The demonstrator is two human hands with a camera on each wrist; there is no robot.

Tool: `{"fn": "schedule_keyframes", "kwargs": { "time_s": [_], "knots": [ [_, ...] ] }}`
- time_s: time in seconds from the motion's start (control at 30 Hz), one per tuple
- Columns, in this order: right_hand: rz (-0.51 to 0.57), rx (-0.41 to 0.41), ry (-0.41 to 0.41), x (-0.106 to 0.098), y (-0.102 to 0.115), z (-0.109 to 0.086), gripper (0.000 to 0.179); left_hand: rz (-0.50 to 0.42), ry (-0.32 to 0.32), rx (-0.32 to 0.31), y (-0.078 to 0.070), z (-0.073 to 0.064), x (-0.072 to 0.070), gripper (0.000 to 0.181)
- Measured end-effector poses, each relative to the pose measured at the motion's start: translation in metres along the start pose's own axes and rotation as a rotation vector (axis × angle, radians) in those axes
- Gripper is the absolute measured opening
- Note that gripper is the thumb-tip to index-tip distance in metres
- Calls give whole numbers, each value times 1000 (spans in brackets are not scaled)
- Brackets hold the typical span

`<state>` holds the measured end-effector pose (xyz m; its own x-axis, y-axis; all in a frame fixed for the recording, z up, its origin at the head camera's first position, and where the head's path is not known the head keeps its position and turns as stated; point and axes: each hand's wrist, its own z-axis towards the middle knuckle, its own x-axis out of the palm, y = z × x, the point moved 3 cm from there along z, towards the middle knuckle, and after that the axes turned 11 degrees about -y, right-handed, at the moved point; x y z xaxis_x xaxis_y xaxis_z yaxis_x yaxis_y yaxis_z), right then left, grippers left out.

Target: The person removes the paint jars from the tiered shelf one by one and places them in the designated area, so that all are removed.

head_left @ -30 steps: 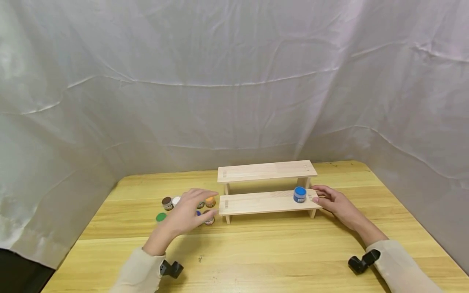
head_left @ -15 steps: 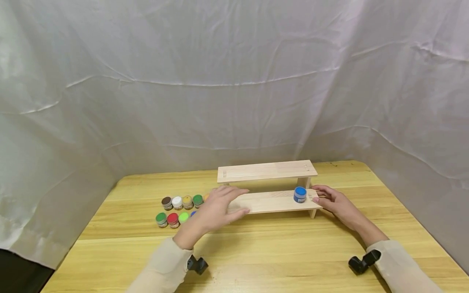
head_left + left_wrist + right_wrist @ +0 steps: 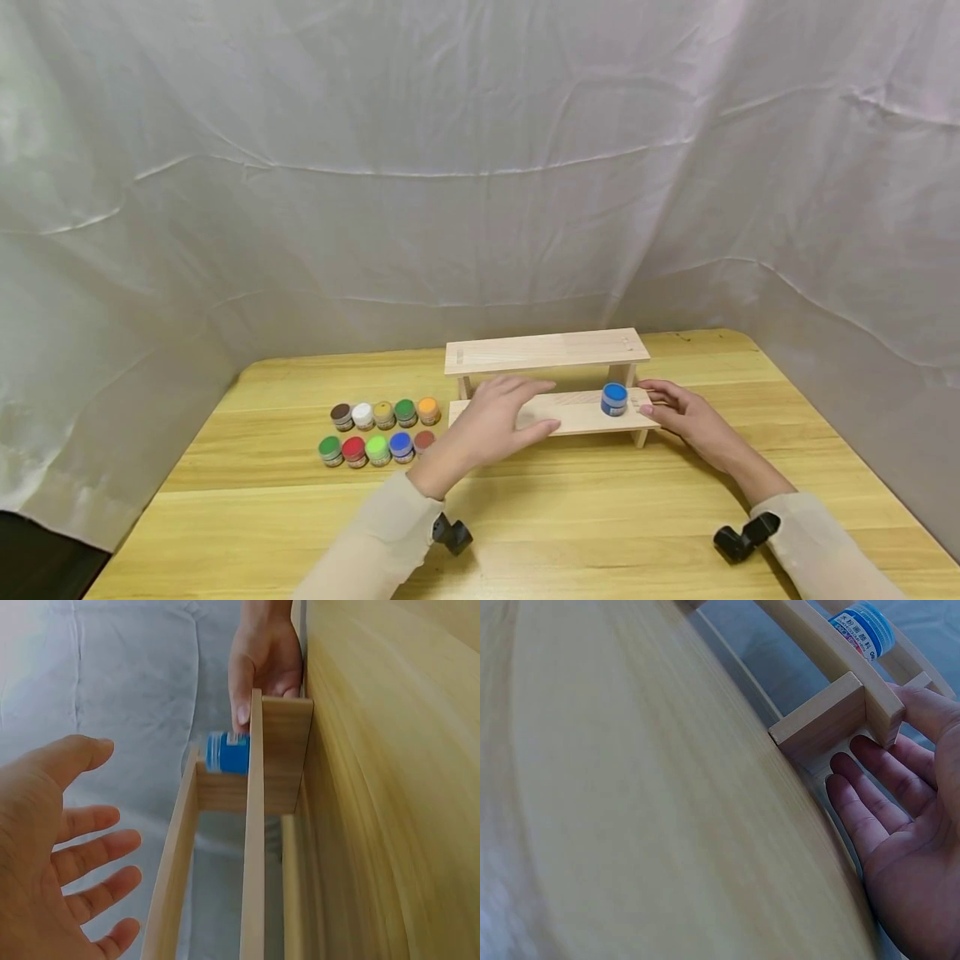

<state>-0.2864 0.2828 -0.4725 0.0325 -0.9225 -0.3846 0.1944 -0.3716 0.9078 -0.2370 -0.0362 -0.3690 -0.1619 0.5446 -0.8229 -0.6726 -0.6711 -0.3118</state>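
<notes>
A two-tier wooden shelf stands on the table. On its lower tier, near the right end, sits a blue paint jar, with printed label showing in the right wrist view. My right hand holds that tier's right end; in the right wrist view the thumb lies over the board and the fingers reach below its edge. My left hand hovers over the lower tier's left half, left of the blue jar, fingers spread and nothing between them. The left wrist view shows that palm beside the shelf boards.
Left of the shelf, several paint jars stand in two rows on the table; the back row includes a white jar and an orange jar, the front row a red jar. Grey cloth hangs behind and at both sides.
My left hand has moved right, from above the paint jars to over the lower tier, uncovering the jars. My right hand and the blue jar have stayed in place.
</notes>
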Motion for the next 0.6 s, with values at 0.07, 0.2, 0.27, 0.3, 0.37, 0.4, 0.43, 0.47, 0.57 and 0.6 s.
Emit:
{"fn": "schedule_keyframes", "kwargs": {
  "time_s": [0.07,0.2,0.27,0.3,0.37,0.4,0.43,0.47,0.57,0.6],
  "knots": [
    [-3,0,-2,0,0,0,59,10,1,-3,-3,4,6,55],
    [-3,-3,-3,0,1,0,59,23,-6,-15,-8,14,16,55],
    [-1,-4,-3,0,1,0,59,25,-5,-29,-10,18,21,54],
    [-1,-5,-2,1,1,0,59,23,-3,-36,-11,21,24,54],
    [1,-6,0,1,1,0,59,15,2,-52,-13,25,29,54],
    [4,-5,1,1,0,1,59,11,2,-61,-14,27,32,53],
    [7,-4,3,1,0,1,59,7,2,-67,-15,30,35,53],
    [11,-3,5,1,0,1,59,3,2,-74,-16,32,38,52],
    [21,0,9,1,-1,1,59,4,-4,-89,-19,39,47,50],
    [20,-1,9,1,-1,1,59,6,-8,-92,-20,41,50,50]
  ]
}}
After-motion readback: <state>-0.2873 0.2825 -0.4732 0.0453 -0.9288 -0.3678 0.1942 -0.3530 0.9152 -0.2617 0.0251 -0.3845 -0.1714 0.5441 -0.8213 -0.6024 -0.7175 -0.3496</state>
